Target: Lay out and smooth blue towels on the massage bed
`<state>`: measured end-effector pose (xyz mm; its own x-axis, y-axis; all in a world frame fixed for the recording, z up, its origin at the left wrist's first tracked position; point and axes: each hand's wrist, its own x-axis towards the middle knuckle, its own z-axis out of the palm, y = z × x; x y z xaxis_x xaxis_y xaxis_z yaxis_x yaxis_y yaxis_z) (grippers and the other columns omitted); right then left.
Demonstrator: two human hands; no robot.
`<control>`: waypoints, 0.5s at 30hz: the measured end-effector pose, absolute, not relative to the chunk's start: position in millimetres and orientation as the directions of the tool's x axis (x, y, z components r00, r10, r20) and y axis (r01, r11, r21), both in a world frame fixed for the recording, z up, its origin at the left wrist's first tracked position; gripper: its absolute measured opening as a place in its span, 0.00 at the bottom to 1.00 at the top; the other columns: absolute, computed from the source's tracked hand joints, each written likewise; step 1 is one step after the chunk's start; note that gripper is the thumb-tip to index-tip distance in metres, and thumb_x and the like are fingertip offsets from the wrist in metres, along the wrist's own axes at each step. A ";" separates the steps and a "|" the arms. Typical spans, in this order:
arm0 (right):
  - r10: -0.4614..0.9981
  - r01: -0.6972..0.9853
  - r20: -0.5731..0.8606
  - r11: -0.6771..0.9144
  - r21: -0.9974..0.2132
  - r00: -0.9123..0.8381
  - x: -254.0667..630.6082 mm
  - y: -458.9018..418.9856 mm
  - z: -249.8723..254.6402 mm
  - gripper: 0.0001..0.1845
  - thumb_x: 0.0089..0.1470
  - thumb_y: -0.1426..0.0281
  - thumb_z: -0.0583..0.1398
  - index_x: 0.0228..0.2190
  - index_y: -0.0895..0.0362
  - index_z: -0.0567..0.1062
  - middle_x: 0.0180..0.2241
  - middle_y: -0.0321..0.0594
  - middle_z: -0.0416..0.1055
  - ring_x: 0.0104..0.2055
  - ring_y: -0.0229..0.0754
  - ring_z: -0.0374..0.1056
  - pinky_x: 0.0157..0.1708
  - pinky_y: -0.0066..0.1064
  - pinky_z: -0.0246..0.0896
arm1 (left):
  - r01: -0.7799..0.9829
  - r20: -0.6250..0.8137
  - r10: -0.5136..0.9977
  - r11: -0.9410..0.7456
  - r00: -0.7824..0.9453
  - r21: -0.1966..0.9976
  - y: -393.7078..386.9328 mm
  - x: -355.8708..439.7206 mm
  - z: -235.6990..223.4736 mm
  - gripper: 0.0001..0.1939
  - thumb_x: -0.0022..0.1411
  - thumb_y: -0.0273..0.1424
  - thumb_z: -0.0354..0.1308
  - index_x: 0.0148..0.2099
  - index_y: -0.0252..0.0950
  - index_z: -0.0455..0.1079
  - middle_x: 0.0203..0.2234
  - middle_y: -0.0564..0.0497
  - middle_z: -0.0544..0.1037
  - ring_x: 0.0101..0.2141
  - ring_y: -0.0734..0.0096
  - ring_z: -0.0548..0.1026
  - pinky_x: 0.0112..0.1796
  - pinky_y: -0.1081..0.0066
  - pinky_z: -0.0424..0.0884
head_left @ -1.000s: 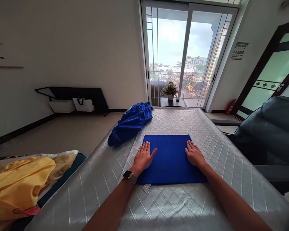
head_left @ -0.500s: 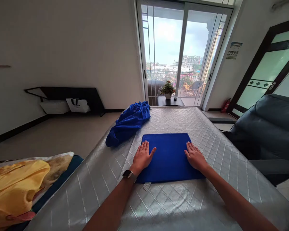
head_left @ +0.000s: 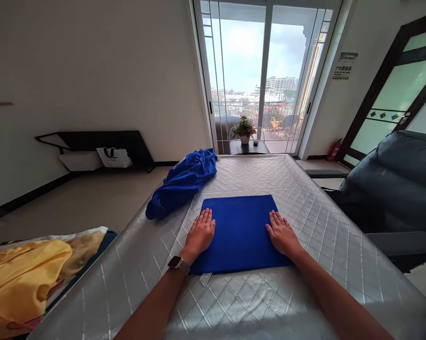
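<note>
Two open hands, palms down on folded blue towel (head_left: 238, 233): left hand (head_left: 200, 234), right hand (head_left: 282, 236) at side edges; crumpled blue cloth (head_left: 180, 183) just upper left, on quilted silver mattress (head_left: 305, 302).

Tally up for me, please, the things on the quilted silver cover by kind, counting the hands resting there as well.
Folded blue cloth: 1
Crumpled blue cloth: 1
Pale tag: 1
Hands, left hand and right hand: 2
Total: 5
</note>
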<state>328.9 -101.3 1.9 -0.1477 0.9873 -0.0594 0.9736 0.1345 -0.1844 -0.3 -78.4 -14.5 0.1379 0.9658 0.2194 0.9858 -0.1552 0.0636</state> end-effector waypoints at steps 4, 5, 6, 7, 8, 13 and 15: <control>0.986 0.967 -0.058 0.138 -0.216 -0.154 328.0 -103.1 5.7 0.37 0.71 0.58 0.38 0.72 0.66 0.45 0.75 0.44 0.36 0.76 0.43 0.31 0.72 0.40 0.27 | 0.989 0.226 0.964 -0.147 0.138 0.023 -78.1 -1.1 -15.3 0.32 0.72 0.32 0.36 0.71 0.20 0.56 0.70 0.33 0.58 0.70 0.53 0.57 0.68 0.52 0.55; 0.986 0.964 -0.058 0.138 -0.226 -0.155 327.8 -103.5 6.8 0.37 0.71 0.58 0.38 0.72 0.66 0.45 0.75 0.44 0.36 0.76 0.43 0.31 0.72 0.40 0.27 | 0.988 0.228 0.963 -0.152 0.146 0.007 -78.0 -1.5 -15.8 0.32 0.72 0.32 0.36 0.71 0.21 0.56 0.70 0.33 0.58 0.70 0.53 0.57 0.68 0.52 0.56; 0.986 0.962 -0.057 0.137 -0.237 -0.155 327.6 -103.8 7.8 0.37 0.71 0.58 0.38 0.72 0.66 0.45 0.74 0.44 0.36 0.76 0.43 0.31 0.72 0.40 0.27 | 0.987 0.230 0.960 -0.160 0.158 -0.010 -77.9 -2.0 -16.2 0.32 0.72 0.32 0.36 0.71 0.21 0.57 0.70 0.33 0.59 0.70 0.52 0.57 0.67 0.51 0.56; 0.986 0.960 -0.056 0.136 -0.246 -0.154 327.4 -104.1 8.6 0.37 0.71 0.59 0.38 0.72 0.66 0.45 0.74 0.44 0.36 0.76 0.43 0.31 0.72 0.40 0.27 | 0.985 0.230 0.958 -0.169 0.170 -0.025 -77.7 -2.6 -16.5 0.32 0.72 0.33 0.36 0.71 0.22 0.58 0.70 0.33 0.59 0.70 0.52 0.57 0.67 0.51 0.56; 0.987 0.958 -0.054 0.133 -0.254 -0.152 327.2 -104.3 9.2 0.37 0.71 0.59 0.38 0.72 0.66 0.46 0.74 0.44 0.36 0.76 0.43 0.31 0.72 0.40 0.27 | 0.983 0.228 0.957 -0.178 0.181 -0.037 -77.3 -3.4 -16.4 0.32 0.73 0.34 0.36 0.71 0.22 0.58 0.70 0.33 0.59 0.70 0.51 0.57 0.67 0.51 0.56; 0.989 0.953 -0.046 0.124 -0.276 -0.142 326.8 -104.8 9.6 0.37 0.71 0.59 0.38 0.72 0.66 0.46 0.74 0.45 0.36 0.76 0.43 0.31 0.72 0.40 0.26 | 0.988 0.181 0.972 -0.145 0.153 -0.055 -72.8 1.5 -4.5 0.35 0.74 0.43 0.39 0.70 0.19 0.58 0.68 0.28 0.61 0.68 0.46 0.59 0.66 0.47 0.59; 0.989 0.950 -0.041 0.123 -0.288 -0.141 326.6 -105.1 9.5 0.37 0.71 0.59 0.39 0.72 0.66 0.46 0.74 0.45 0.36 0.76 0.43 0.31 0.72 0.41 0.26 | 0.989 0.184 0.973 -0.126 0.138 -0.076 -72.7 16.8 6.1 0.37 0.74 0.44 0.39 0.70 0.17 0.58 0.68 0.26 0.61 0.68 0.44 0.60 0.65 0.47 0.59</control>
